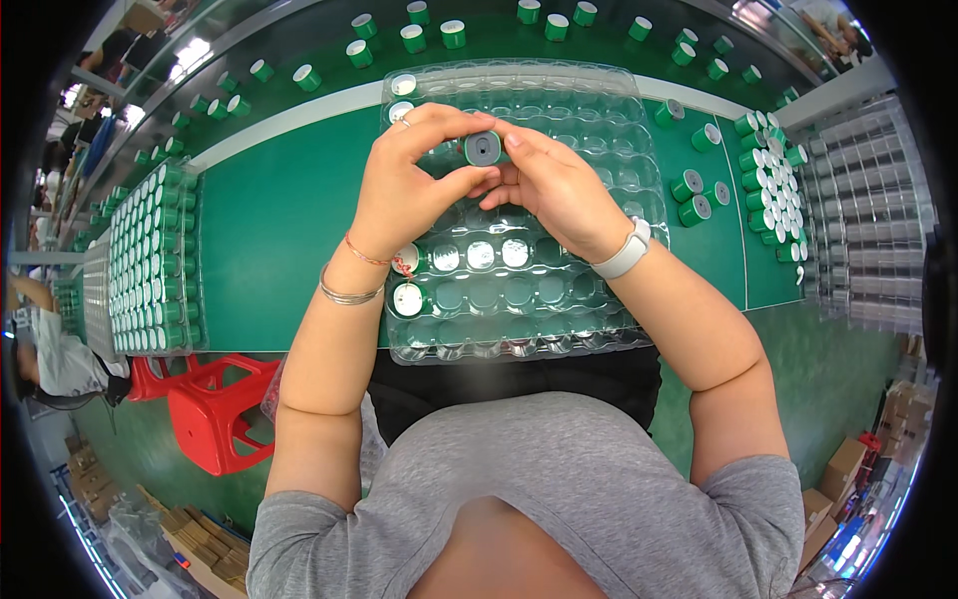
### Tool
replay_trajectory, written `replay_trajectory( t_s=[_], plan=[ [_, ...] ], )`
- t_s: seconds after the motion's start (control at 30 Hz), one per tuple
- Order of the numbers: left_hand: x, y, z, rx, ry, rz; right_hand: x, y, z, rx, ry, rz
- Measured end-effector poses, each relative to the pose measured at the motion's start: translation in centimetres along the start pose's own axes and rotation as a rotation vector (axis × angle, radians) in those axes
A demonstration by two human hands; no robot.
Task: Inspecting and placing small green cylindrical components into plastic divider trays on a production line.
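Above a clear plastic tray (599, 150) with rows of round pockets, I hold a small green cylinder (483, 149) between both hands. Its dark grey end, with a small hole in the middle, faces up. My left hand (414, 175) pinches it from the left with thumb and fingers. From the other side, my right hand (559, 185) has its thumb against the cylinder, the fingers curled below. Several white-topped cylinders (408, 299) sit in pockets along the tray's left side and in a row below my hands. My hands and wrists hide part of the tray.
Several loose grey-topped cylinders (695, 209) stand right of the tray, with a white-topped cluster (773, 190) beyond. A full tray of cylinders (155, 265) is at the left, stacked clear trays (866, 210) at the right. More cylinders (412, 38) line the belt behind. A red stool (215, 424) stands lower left.
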State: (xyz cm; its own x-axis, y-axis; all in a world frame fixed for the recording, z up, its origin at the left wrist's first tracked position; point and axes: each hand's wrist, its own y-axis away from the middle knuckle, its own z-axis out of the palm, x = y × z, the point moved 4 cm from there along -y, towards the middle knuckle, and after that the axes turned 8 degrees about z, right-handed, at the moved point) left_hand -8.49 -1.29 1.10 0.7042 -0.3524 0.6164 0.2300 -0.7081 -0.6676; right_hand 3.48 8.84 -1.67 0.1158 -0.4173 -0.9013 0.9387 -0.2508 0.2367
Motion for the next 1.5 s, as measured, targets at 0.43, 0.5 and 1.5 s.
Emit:
replay_trajectory(
  t_s=[0.43,0.5,1.5],
  plan=[
    [0.8,0.3,0.2,-0.062,-0.136,0.065,-1.0,1.2,0.1,0.238,0.612,-0.398],
    [0.9,0.4,0.4,-0.072,-0.169,0.113,-1.0,1.2,0.5,0.282,0.589,-0.389],
    [-4.1,-1.2,-4.0,0.260,-0.072,-0.415,-16.6,3.0,-29.0,1.016,1.600,-0.063]
  ],
)
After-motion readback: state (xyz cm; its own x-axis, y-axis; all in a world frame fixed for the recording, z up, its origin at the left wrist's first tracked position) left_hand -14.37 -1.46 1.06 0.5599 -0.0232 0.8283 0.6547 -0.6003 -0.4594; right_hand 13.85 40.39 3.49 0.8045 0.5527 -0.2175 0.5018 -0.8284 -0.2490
